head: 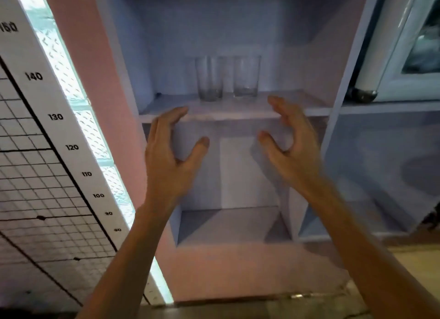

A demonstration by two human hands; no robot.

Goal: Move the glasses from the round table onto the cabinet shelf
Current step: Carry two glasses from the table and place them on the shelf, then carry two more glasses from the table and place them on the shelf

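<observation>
From the head camera, two clear glasses stand upright on the cabinet shelf (292, 104), side by side and very close together; whether they touch cannot be told. The left glass (209, 79) looks slightly taller and sits a little nearer the front edge than the right glass (246, 76). Both are set back from the shelf lip, roughly centred in the compartment.

The left hand (170, 152) is in front of and just below the shelf edge, fingers spread and curved, thumb out, holding nothing. The right hand (294, 142) mirrors it on the other side, also spread wide and empty, its fingertips (273, 101) up at shelf level, near the right glass but apart from it. Neither hand touches a glass.

The round table is out of view, so whether more glasses wait there cannot be told. Judging by how things lie, these two are placed and the hands are free of them.

The likely trouble from here: the right fingertips are close enough to the right glass that a careless sweep could clip it, knocking it into its neighbour. The pair stands so close that one tipping would probably take the other, and clear glass against this pale shelf is hard to see. Any further glass added would need room beside them, not a push into them
</observation>
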